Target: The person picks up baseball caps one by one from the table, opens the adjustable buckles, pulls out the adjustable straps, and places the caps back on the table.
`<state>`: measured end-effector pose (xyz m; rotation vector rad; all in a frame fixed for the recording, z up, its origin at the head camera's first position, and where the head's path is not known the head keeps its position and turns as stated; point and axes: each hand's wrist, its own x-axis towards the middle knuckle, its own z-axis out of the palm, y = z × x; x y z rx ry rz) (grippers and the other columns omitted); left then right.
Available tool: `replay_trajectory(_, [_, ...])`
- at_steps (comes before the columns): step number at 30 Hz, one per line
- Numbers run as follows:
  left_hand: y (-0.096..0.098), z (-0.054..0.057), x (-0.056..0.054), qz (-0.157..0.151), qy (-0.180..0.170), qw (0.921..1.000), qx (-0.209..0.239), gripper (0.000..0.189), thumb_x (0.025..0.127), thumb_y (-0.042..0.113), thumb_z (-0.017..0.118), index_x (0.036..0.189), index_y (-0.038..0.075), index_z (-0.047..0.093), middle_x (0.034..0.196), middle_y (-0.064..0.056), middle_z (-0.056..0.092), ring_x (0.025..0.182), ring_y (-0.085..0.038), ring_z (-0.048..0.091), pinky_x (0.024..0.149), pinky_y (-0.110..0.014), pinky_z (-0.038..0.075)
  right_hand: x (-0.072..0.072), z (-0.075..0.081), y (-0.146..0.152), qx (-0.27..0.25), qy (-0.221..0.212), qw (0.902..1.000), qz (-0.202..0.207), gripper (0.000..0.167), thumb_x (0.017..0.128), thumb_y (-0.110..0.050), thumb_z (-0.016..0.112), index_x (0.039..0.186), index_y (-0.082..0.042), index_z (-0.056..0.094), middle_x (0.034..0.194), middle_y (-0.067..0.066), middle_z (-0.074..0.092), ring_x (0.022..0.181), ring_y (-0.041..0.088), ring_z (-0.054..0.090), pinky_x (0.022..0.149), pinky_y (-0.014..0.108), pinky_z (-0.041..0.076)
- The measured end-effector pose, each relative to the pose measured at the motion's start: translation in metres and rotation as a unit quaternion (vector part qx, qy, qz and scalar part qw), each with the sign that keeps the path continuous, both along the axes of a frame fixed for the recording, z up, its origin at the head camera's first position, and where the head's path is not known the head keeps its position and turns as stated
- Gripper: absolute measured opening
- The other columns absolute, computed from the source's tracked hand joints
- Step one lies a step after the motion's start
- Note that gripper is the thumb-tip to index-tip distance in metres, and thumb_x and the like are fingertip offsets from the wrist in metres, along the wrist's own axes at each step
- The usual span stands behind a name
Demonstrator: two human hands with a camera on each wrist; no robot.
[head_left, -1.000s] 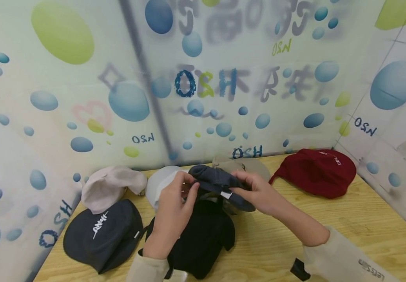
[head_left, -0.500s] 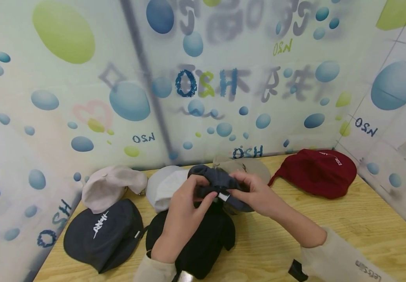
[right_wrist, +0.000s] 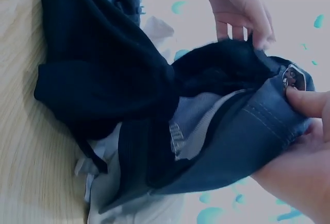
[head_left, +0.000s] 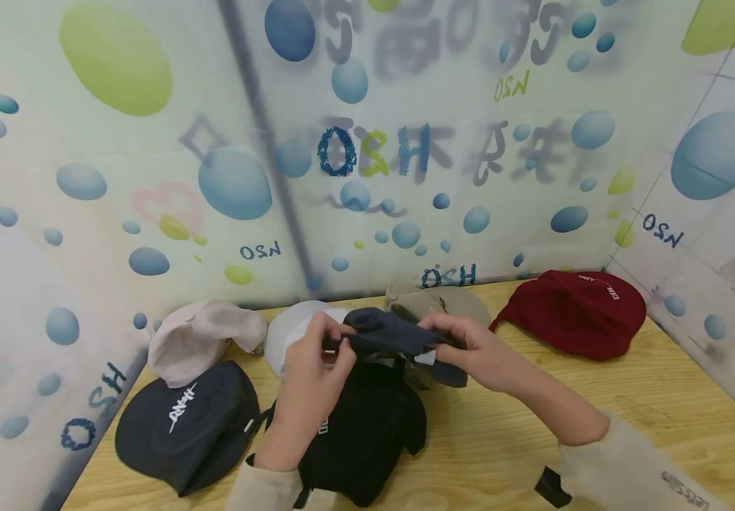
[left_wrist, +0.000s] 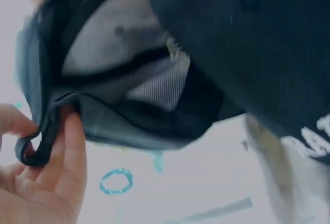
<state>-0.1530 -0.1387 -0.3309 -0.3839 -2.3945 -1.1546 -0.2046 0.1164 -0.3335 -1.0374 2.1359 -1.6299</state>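
Observation:
A dark navy cap (head_left: 383, 333) is held up in both hands over the middle of the table. My left hand (head_left: 308, 380) pinches its left edge; in the left wrist view the fingers grip a narrow looped strap (left_wrist: 38, 149). At the cap's other side my right hand (head_left: 485, 355) grips the fabric near a small white label (head_left: 426, 357). A metal buckle (right_wrist: 291, 77) lies by the right thumb in the right wrist view, where the cap's grey lining also shows. Just below the held cap lies a black cap (head_left: 367, 440), partly hidden by the left forearm.
On the wooden table (head_left: 501, 454) lie a navy cap with white lettering (head_left: 198, 426), a pale pink cap (head_left: 191, 337) and a white cap (head_left: 287, 337). Behind the hands sits a beige cap (head_left: 460, 301); a dark red cap (head_left: 575, 316) is at far right. Printed walls (head_left: 514, 248) enclose the table.
The hands came closer together on the cap half a second ago and are now farther apart, the left moved leftward and the right slightly rightward. The caps on the table have not moved.

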Motion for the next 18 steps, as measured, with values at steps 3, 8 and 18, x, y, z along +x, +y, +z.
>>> replay_trajectory(3, [-0.009,0.002,0.000,-0.031,-0.014,0.9983,0.048,0.016,0.096,-0.002,0.056,0.090,0.006,0.043,0.087,-0.008,0.066,0.066,-0.007,0.059,0.061,-0.021,0.051,-0.001,0.000,0.006,-0.006,0.002,0.9995,0.032,0.023,0.098,0.003,0.048,0.117,0.006,0.058,0.102,0.009,0.058,0.091,0.016,0.056,0.081,0.025,0.050])
replay_trajectory(8, [-0.012,0.004,0.000,-0.116,-0.085,0.9845,0.101,0.014,0.105,0.005,0.045,0.094,0.004,0.037,0.081,-0.008,0.058,0.066,-0.005,0.053,0.062,-0.024,0.045,-0.001,0.002,0.008,-0.020,-0.005,0.9967,0.078,0.026,0.100,-0.006,0.049,0.123,0.005,0.056,0.114,0.012,0.060,0.101,0.018,0.059,0.088,0.028,0.053])
replay_trajectory(18, [0.002,0.002,0.000,-0.213,-0.149,0.9560,0.137,0.020,0.111,0.015,0.028,0.095,0.003,0.029,0.096,-0.023,0.058,0.093,-0.019,0.071,0.093,-0.029,0.055,-0.006,0.016,-0.023,0.060,0.071,0.9909,-0.098,0.027,0.101,-0.014,0.055,0.126,-0.005,0.063,0.112,0.014,0.066,0.083,0.017,0.063,0.072,0.034,0.057])
